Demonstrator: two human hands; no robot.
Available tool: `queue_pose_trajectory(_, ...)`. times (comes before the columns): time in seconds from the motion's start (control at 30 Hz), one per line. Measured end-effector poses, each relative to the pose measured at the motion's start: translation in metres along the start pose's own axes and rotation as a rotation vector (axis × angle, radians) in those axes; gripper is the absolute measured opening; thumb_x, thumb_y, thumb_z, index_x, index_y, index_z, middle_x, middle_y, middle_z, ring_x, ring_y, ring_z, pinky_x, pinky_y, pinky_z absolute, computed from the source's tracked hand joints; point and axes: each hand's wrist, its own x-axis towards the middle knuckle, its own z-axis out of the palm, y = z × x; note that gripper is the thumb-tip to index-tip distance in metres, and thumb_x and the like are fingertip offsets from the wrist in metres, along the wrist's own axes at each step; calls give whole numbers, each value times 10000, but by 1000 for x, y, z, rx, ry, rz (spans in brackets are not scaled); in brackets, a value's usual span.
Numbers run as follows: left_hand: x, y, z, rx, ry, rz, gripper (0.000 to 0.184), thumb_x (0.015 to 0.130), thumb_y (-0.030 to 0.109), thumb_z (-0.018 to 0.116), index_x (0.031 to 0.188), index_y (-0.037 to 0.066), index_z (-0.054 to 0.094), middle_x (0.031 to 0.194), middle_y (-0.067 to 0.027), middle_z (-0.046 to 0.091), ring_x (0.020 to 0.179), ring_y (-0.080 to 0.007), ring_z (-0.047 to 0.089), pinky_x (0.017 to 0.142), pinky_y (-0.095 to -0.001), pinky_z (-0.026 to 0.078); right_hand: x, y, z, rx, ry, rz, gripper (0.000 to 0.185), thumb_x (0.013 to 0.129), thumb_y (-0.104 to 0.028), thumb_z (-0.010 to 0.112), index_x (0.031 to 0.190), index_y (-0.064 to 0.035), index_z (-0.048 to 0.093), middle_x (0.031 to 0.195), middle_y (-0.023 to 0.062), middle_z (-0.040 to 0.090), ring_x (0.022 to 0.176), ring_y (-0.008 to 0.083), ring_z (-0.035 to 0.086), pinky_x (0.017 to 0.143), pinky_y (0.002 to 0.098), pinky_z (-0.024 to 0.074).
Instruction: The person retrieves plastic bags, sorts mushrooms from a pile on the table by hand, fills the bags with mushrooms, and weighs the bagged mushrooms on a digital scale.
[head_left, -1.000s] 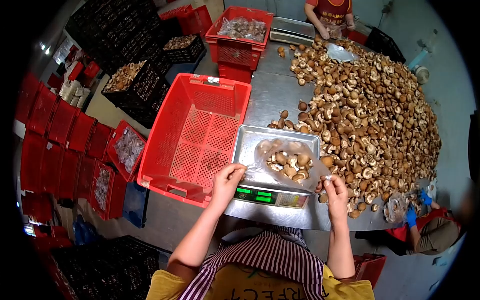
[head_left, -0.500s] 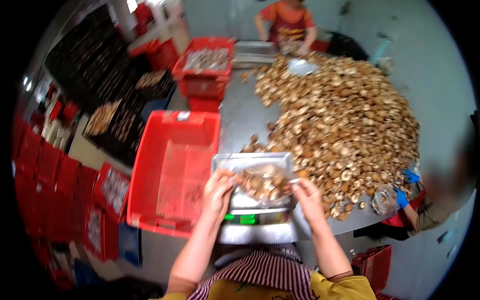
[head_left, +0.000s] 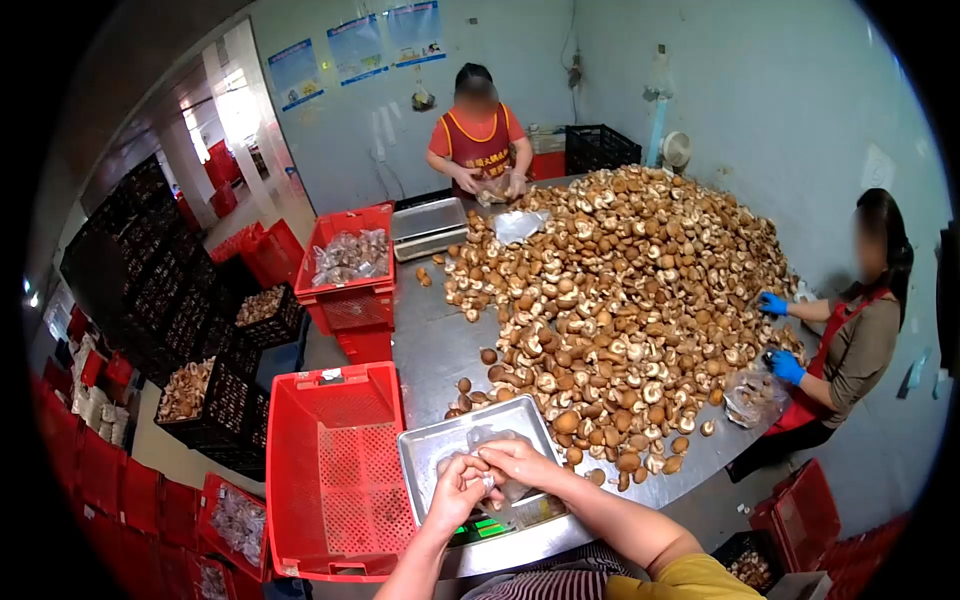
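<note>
A clear plastic bag (head_left: pixel 497 436) lies on the metal tray of the weighing scale (head_left: pixel 540 425), largely covered by my hands; its contents are hard to make out. My left hand (head_left: pixel 460 492) is closed on the gathered plastic of the bag, which shows whitish between the fingers. My right hand (head_left: pixel 520 466) meets it from the right, fingers bent and pinching the same plastic. Both hands are over the tray. Below them, part of the scale's lit green display (head_left: pixel 482 530) shows. A large heap of brown mushrooms (head_left: pixel 630 330) spreads behind and right of the scale.
An open red crate (head_left: pixel 335 470) stands left of the scale. Beyond it, another red crate (head_left: pixel 345 285) holds filled bags. A second scale (head_left: pixel 430 225) sits at the far side. Two co-workers handle bags; the right one wears blue gloves (head_left: pixel 787 367). Black crates (head_left: pixel 215 425) stand far left.
The mushroom bag, earlier held stretched between my two separated hands, is now lower on the tray. My hands have come together at its gathered plastic. The view has tilted up.
</note>
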Motion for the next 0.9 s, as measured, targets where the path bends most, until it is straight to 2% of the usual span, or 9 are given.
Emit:
queue_pose_trajectory(0.1, 12, -18, -45, 342, 137, 53, 284, 854, -63, 624, 1093, 35, 506, 875, -43, 623, 810, -108, 645, 654, -237, 513, -2, -6, -21, -516, 61, -170, 253, 881, -275, 666, 969, -40, 697, 934, 127, 679, 926, 265, 640, 840, 352, 496)
queue_pose_trajectory(0.17, 16, -11, -52, 495, 222, 71, 204, 844, 4, 659, 1029, 25, 575, 840, -70, 646, 725, -186, 651, 665, -313, 523, -6, 2, -30, -638, 30, -107, 259, 850, -309, 686, 943, -68, 698, 945, 141, 678, 902, 332, 637, 807, 400, 506)
queue_pose_trajectory(0.23, 30, -22, -68, 1123, 84, 415, 114, 846, 97, 652, 934, 25, 642, 888, -132, 667, 711, -329, 640, 685, -410, 519, -6, 28, -26, -680, 21, -178, 202, 889, -270, 641, 930, -85, 711, 987, 121, 677, 982, 292, 625, 868, 402, 489)
queue_pose_trajectory(0.27, 36, -28, -74, 1154, 128, 354, 168, 849, 184, 624, 867, 26, 680, 905, -187, 667, 770, -428, 621, 718, -483, 501, -9, 17, -17, -736, 28, -240, 185, 895, -251, 628, 921, -88, 711, 986, 112, 669, 998, 287, 610, 881, 412, 479)
queue_pose_trajectory(0.4, 67, -36, -100, 1166, 323, 39, 226, 872, 235, 591, 908, 33, 684, 865, -237, 670, 854, -430, 642, 773, -506, 494, -31, 16, 19, -860, -136, -451, 157, 861, -183, 638, 873, -26, 637, 935, 125, 593, 955, 318, 556, 875, 439, 453)
queue_pose_trajectory(0.6, 96, -76, -104, 1249, 487, -77, 287, 857, 271, 535, 940, 59, 709, 904, -240, 679, 889, -415, 662, 819, -505, 508, -27, -5, 27, -845, -48, -444, 162, 834, -185, 658, 857, -30, 615, 920, 132, 602, 971, 334, 553, 855, 453, 442)
queue_pose_trajectory(0.73, 96, -77, -105, 1122, 583, -165, 240, 803, 233, 570, 894, 89, 739, 887, -199, 696, 877, -377, 678, 787, -481, 520, -19, -2, 35, -588, 67, -365, 123, 865, -137, 623, 827, -21, 608, 865, 126, 651, 864, 274, 622, 793, 389, 490)
queue_pose_trajectory(0.8, 99, -88, -110, 672, 674, -50, 253, 836, 275, 605, 940, 75, 721, 849, -175, 707, 818, -319, 689, 771, -433, 523, -14, 24, 24, -84, 170, -131, 108, 916, -115, 575, 858, -30, 608, 935, 120, 690, 838, 204, 649, 766, 335, 517)
queue_pose_trajectory(0.9, 63, -30, -78, -13, 364, -75, 229, 887, 228, 596, 946, 26, 687, 819, -71, 681, 668, -135, 628, 600, -279, 498, -1, 8, 19, 478, 295, 45, 130, 974, -157, 547, 968, -41, 605, 992, 121, 702, 833, 158, 652, 754, 307, 538)
